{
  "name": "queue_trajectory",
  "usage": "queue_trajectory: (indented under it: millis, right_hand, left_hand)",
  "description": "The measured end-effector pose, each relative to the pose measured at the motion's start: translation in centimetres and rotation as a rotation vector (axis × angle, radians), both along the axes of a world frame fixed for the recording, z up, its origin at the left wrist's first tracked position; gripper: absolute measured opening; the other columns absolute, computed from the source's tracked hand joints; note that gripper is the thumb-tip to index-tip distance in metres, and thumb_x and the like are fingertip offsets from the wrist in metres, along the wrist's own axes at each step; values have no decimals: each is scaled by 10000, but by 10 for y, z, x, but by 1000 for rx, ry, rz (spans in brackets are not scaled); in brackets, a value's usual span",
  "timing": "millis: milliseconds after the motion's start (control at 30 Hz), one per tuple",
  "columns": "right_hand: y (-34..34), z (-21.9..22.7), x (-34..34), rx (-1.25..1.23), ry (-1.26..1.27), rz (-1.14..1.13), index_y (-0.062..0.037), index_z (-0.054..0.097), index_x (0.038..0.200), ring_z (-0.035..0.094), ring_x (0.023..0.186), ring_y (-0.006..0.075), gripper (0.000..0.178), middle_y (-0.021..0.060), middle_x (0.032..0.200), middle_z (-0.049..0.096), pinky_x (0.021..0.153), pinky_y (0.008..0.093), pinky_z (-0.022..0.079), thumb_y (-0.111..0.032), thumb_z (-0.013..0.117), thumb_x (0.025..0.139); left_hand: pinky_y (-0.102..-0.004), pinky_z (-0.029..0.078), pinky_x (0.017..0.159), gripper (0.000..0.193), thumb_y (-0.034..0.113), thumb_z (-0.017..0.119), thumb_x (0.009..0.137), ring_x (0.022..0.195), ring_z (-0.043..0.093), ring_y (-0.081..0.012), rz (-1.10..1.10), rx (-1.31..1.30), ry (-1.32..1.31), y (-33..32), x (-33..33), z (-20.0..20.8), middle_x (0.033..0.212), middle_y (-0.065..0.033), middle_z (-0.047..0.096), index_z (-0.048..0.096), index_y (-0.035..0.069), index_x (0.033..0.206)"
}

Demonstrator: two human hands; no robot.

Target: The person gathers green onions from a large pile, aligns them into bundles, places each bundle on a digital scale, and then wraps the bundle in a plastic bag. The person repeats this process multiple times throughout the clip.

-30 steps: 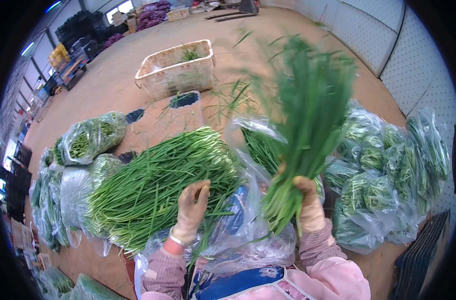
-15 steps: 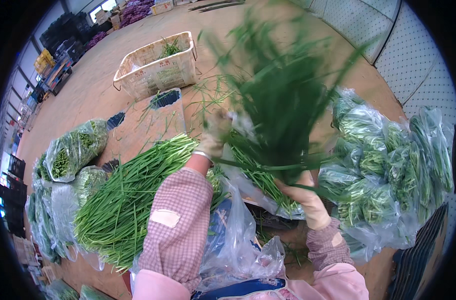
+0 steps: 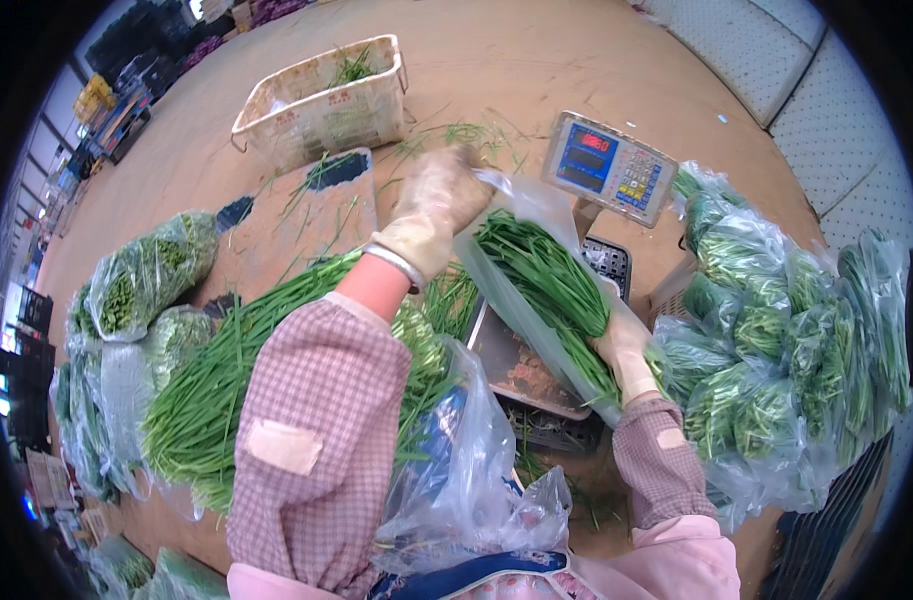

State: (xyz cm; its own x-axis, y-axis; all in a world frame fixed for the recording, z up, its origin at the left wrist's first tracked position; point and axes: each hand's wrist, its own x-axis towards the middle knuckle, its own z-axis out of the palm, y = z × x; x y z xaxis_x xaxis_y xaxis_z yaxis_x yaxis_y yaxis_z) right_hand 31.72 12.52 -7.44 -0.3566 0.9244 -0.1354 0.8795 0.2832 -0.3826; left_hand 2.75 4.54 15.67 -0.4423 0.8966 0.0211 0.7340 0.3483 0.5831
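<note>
My gloved left hand is closed on the top edge of a clear plastic bag, pulling it up. A bunch of long green garlic chives lies slantwise inside the bag. My gloved right hand grips the chives' lower end, near the pale stems. Beneath the bag shows the metal pan of a weighing scale, whose display panel with red lit digits stands behind. A large loose pile of chives lies to the left, partly behind my left forearm.
Bagged greens are stacked at right and left. A dirty white crate with some greens stands ahead on the floor. Loose plastic bags hang close to my body. A white dotted wall runs along the right.
The chives swung up in a blur have come down into the bag, uncovering the scale's display. My left hand has risen with the bag's edge; my right hand remains at the chives' lower end.
</note>
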Motion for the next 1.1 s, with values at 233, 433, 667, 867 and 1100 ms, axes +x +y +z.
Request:
queue_trajectory:
  millis: [233,433,667,867,1100]
  right_hand:
    - [-11,22,4,-294,-103,74,-3,356,1335,456,1188,329,815,207,1287,474,983,370,371,-332,737,695]
    - [-56,66,8,-222,375,307,-67,444,1314,483,1186,259,610,170,1272,510,1003,340,352,-239,689,782]
    - [-211,154,-96,-567,507,842,-95,509,1261,544,1091,192,487,103,1160,595,943,313,409,-161,669,806]
    - [-335,152,-200,-274,399,1449,-55,459,1280,501,1139,301,516,162,1222,537,973,374,396,-234,615,822]
    - [-388,116,-265,-424,-274,1550,-63,456,1284,498,1135,339,525,183,1232,526,953,393,411,-327,577,846]
  left_hand:
    - [-336,435,890,502,275,650,813,1014,559,-236,-239,296,141,-139,-42,-22,1082,-168,593,510,-30,1185]
    - [-268,473,765,295,226,639,835,864,583,-145,391,-191,-499,-399,-69,-34,914,-74,644,632,9,1034]
    - [-376,435,927,640,166,730,713,1082,539,-347,601,-105,24,-514,24,-152,1192,-228,537,458,2,1268]
    - [-339,502,742,282,102,636,792,842,615,-274,172,-26,113,-521,55,-117,908,-151,618,602,33,1063]
    - [-282,451,866,394,107,634,836,1046,551,-166,506,581,-128,-580,-19,-118,1148,-101,579,518,22,1202]
